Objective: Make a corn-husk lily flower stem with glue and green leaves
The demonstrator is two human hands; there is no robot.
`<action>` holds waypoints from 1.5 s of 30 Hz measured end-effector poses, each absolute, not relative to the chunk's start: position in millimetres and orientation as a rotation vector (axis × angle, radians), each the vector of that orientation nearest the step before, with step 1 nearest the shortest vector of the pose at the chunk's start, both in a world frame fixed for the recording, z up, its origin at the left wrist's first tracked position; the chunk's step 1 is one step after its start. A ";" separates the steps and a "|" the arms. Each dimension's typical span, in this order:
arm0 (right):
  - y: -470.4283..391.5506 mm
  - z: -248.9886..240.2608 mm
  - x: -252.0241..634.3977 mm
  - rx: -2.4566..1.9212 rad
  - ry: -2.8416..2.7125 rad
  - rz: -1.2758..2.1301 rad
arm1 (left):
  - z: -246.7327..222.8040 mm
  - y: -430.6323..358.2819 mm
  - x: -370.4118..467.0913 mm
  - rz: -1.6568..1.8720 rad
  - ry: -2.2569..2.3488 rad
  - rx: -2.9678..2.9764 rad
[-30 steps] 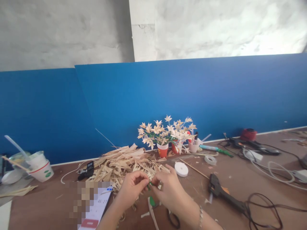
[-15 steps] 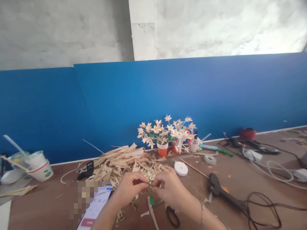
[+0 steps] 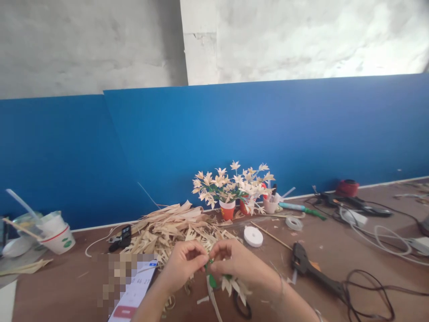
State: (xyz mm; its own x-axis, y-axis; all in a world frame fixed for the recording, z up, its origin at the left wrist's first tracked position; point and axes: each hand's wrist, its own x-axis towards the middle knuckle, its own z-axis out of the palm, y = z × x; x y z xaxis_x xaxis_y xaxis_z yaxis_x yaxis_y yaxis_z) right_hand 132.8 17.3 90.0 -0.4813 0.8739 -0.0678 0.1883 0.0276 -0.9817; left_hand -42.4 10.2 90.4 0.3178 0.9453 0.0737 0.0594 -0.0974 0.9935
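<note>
A concrete wall stands behind the blue partition lining the brown tabletop's far edge. Dry husk strips lie heaped between that edge and the left hand and right hand, close together. Pale flower petals show under the right hand; both hands pinch 1 green stem between them, its long axis mostly hidden.

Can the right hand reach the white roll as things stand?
Likely yes: the white roll lies just beyond the right hand with nothing standing between, though that hand seems busy with a green piece.
</note>
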 end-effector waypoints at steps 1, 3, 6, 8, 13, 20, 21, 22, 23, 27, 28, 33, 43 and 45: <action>14.1 91.8 131.2 -1.139 -1.800 1.235 | 89.6 11.8 -41.4 1.006 0.997 1.457; 9.1 92.3 127.9 -1.171 -1.913 0.746 | 88.3 14.4 -39.3 1.024 1.041 1.430; 7.6 85.9 123.8 -1.103 -1.984 0.255 | 86.7 16.3 -37.3 1.004 1.115 1.328; 9.4 79.9 122.2 -1.060 -1.994 0.043 | 85.9 16.3 -37.2 0.964 1.148 1.220; 13.3 71.6 120.4 -1.023 -1.987 -0.177 | 84.9 15.1 -36.9 0.982 1.164 1.045; 13.4 76.1 121.6 -1.075 -1.927 0.161 | 83.2 18.9 -37.3 1.027 1.155 1.192; 14.3 77.4 122.5 -1.112 -1.923 0.286 | 82.5 19.5 -37.9 1.030 1.151 1.223; 15.4 78.9 123.6 -1.150 -1.915 0.416 | 81.8 20.0 -38.5 1.031 1.142 1.249; 16.7 80.5 124.9 -1.179 -1.906 0.545 | 81.3 20.3 -39.2 1.031 1.128 1.269; 20.7 88.0 131.2 -1.189 -1.832 1.025 | 83.0 18.7 -41.9 1.000 1.049 1.314; 21.2 89.8 132.6 -1.172 -1.795 1.156 | 84.2 17.7 -42.3 0.988 1.029 1.327; 21.6 95.4 136.1 -0.996 -1.664 1.661 | 89.1 12.1 -41.9 0.967 0.987 1.399; 11.5 82.7 125.2 -1.042 -2.010 -0.021 | 86.0 15.0 -32.5 1.003 1.171 1.168; 11.3 79.8 123.6 -1.009 -1.994 -0.175 | 85.1 14.4 -31.6 1.007 1.141 1.097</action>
